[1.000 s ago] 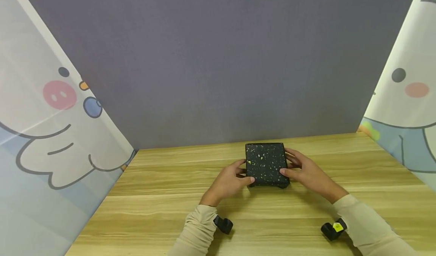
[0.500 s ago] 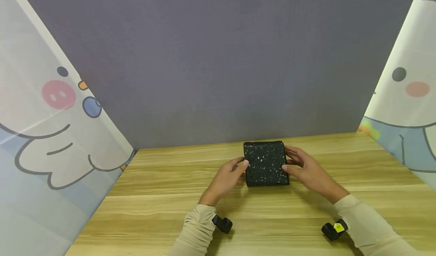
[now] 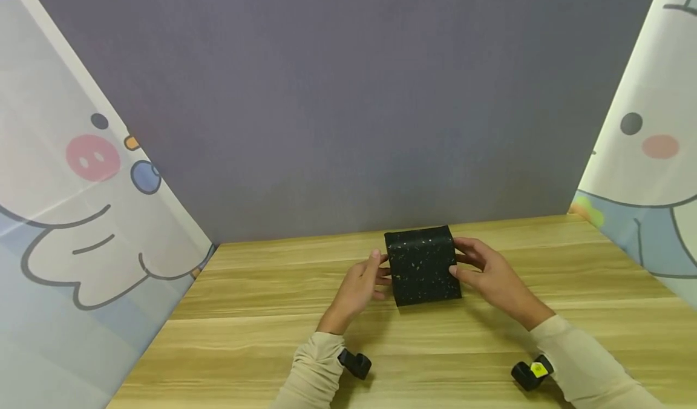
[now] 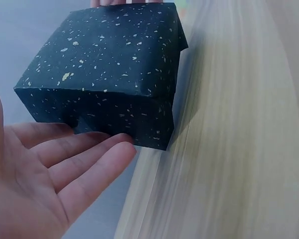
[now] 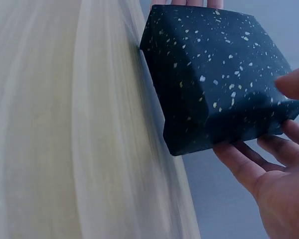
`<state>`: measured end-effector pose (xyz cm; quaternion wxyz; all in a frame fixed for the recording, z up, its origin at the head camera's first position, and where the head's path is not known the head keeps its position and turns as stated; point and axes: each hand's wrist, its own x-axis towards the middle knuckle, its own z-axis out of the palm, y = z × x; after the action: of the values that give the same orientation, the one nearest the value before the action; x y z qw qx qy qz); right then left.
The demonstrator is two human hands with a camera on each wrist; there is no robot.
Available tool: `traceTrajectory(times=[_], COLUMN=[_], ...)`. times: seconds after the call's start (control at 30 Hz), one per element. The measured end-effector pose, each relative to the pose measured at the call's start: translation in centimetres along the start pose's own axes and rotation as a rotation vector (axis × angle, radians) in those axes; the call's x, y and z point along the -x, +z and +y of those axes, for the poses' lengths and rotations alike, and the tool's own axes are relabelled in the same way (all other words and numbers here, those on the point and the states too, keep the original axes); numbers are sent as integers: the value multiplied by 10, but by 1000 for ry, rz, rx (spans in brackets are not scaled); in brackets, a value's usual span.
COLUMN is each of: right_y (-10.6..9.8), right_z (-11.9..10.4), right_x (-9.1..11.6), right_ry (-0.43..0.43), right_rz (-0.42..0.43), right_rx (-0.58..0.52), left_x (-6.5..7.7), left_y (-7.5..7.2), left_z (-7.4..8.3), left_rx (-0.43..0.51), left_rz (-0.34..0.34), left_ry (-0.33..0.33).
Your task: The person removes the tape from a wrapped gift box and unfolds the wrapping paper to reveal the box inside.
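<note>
A square black box (image 3: 423, 270) with pale specks, papery at its edges, is between my two hands near the back of the table in the head view. My right hand (image 3: 492, 279) holds its right side, thumb at the front face and fingers along the side. In the right wrist view, that thumb (image 5: 294, 83) overlaps the speckled face. On the other side, my left hand (image 3: 353, 288) touches the box with extended fingers (image 4: 84, 164), its thumb raised off the surface. A loose corner flap (image 4: 182, 40) juts out in the left wrist view. The box's far side is hidden.
The wood-grain table (image 3: 261, 324) runs back to a grey upright panel (image 3: 348, 106). Cartoon-printed sheets (image 3: 49, 173) stand at the left and right. A black wrist camera (image 3: 355, 363) is strapped at each sleeve.
The box has tipped and turned slightly, so a fold along its upper edge shows. My left thumb has come off its face and lifted. The right hand keeps its hold.
</note>
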<state>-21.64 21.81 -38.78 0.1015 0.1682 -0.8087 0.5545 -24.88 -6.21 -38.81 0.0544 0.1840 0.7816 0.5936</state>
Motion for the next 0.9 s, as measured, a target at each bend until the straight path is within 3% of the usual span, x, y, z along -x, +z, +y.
traceTrajectory(times=[0.2, 0.43, 0.67, 0.9], right_y=[3, 2, 4, 6], right_z=[-7, -13, -17, -16], right_x=[4, 4, 1, 0], right_ry=[4, -54, -90, -96], right_rz=[46, 67, 77, 136], right_rx=[-26, -158, -283, -431], left_x=[2, 3, 1, 3], left_y=[1, 0, -5, -7], left_z=[-1, 2, 4, 7], left_rx=[38, 27, -4, 49], left_rz=[50, 64, 69, -16], left_ry=[29, 24, 62, 46])
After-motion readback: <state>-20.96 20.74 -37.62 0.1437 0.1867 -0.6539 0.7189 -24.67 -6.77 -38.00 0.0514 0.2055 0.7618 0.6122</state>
